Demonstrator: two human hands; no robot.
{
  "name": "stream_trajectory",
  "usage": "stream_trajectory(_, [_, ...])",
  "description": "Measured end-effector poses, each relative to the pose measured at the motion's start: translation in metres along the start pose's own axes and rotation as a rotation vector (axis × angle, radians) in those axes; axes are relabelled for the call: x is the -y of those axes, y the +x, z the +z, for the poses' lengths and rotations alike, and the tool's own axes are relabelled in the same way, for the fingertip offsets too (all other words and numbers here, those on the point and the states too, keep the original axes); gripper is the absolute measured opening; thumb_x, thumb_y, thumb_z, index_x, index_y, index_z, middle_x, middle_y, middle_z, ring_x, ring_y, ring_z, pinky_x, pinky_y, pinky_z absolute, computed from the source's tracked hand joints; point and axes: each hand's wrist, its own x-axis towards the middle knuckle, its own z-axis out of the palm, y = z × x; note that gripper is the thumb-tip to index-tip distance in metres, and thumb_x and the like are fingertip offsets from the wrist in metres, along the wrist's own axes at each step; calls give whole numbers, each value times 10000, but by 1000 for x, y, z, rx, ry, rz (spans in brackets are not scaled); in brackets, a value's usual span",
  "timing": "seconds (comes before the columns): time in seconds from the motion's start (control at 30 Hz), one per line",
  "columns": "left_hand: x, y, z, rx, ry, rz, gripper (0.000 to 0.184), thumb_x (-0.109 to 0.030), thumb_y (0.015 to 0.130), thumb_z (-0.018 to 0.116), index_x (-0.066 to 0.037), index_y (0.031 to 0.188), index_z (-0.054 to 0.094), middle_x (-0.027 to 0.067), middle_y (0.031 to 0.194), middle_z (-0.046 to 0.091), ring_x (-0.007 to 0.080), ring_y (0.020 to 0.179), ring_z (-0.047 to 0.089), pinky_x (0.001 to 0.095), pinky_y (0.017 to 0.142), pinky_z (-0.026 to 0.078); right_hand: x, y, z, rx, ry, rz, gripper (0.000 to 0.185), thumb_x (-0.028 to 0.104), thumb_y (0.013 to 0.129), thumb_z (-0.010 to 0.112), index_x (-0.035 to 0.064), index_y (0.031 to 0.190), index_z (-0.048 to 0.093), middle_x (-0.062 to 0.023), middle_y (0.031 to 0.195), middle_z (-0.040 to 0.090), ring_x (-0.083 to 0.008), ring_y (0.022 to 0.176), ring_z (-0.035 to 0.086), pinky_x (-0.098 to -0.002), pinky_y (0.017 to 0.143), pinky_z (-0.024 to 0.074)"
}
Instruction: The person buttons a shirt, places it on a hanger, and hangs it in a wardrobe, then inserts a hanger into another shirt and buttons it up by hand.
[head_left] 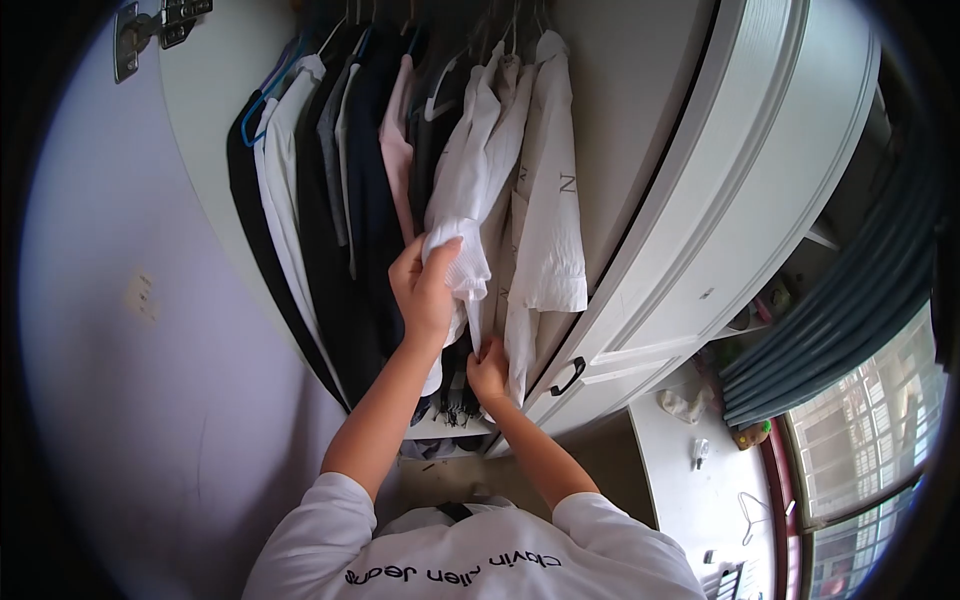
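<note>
In the head view, a white garment [479, 125] hangs in the wardrobe, among the clothes toward the right end of the row, with its lower part bunched up in front. The left hand [425, 287] has that bunch, thumb laid over the front and fingers wrapped behind, so the grip is closed on soft folds. Lower down, the right hand [488, 372] has its fingertips drawn in on a narrow white strip [475, 318]; the shadow there makes it hard to tell whether this strip belongs to the same garment. If it belongs to a neighbour, a pull could drag two pieces at once. The lettered white garment [556, 170] hangs just beside, close enough that a sideways tug might catch its hem. A hard downward pull could also tilt the hanger or slide a shoulder off it, since the weight hangs from above while both hands work low. The bunched folds could crease, or slip out if the thumb eases. To the right, the black door handle [569, 376] stands near the right forearm, and an outward swing of that elbow might knock it or snag loose cloth.
</note>
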Motion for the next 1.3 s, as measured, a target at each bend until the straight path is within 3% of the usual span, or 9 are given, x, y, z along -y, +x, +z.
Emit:
stream_trajectory(0.17, [10,-16,-3,98,99,5,179,-110,834,629,10,713,576,-58,597,471,9,556,375,201,493,289,28,12,-17,129,88,167,403,201,790,654,-70,1036,486,-199,899,591,-317,822,593,-428,726,447])
stream_trajectory(0.3, [17,-22,-8,228,165,45,261,-104,831,645,-4,641,495,-63,555,435,1,529,355,208,459,272,-27,36,27,-96,33,-140,471,204,836,583,-8,1234,446,-201,1125,587,-327,1096,540,-401,910,424])
stream_trajectory(0.53, [34,-34,-21,712,281,-406,389,-277,906,589,-4,638,517,50,549,550,114,493,521,263,482,396,-84,12,37,669,-120,-104,321,106,798,544,13,1105,544,-233,1099,598,-371,1030,566,-433,846,451])
stream_trajectory(0.57, [32,-34,-25,661,423,-239,365,-258,896,597,-5,644,523,57,554,551,131,496,525,266,490,403,38,4,-38,654,-240,149,253,42,786,537,3,1035,563,-249,1039,598,-394,981,567,-445,821,448])
stream_trajectory(0.67, [32,-21,-42,380,661,268,194,-149,836,632,-3,725,568,103,675,581,232,620,574,306,609,450,55,-30,-79,-176,-84,-443,341,-35,713,572,28,1048,561,-166,1073,550,-379,1012,520,-445,867,425])
stream_trajectory(0.73, [24,-12,-38,103,666,621,127,-118,809,641,-15,866,593,125,899,593,276,863,574,351,770,444,72,-35,-89,-286,-4,-391,495,-11,716,589,19,1197,478,-217,1200,473,-420,1093,469,-452,939,386])
stream_trajectory(0.87, [59,-37,-42,213,1128,646,617,-180,779,679,-132,1342,431,160,1396,318,375,1272,347,445,1012,328,64,-20,-65,-60,-123,-306,680,3,721,574,30,1357,334,-259,1393,311,-450,1251,344,-458,1022,337])
stream_trajectory(1.1, [190,-140,-167,724,1554,93,811,-39,728,629,-107,1444,253,105,1520,155,336,1401,150,462,1118,197,-42,-84,-15,635,-480,227,719,112,712,582,95,1389,342,-193,1443,304,-417,1233,412,-435,1004,401])
stream_trajectory(1.3, [193,-199,-203,834,1588,-49,921,-95,662,710,-78,1447,228,82,1528,143,315,1414,120,444,1119,199,-44,-152,-38,357,-216,65,586,28,713,551,50,1287,434,-197,1366,400,-389,1216,427,-427,995,395])
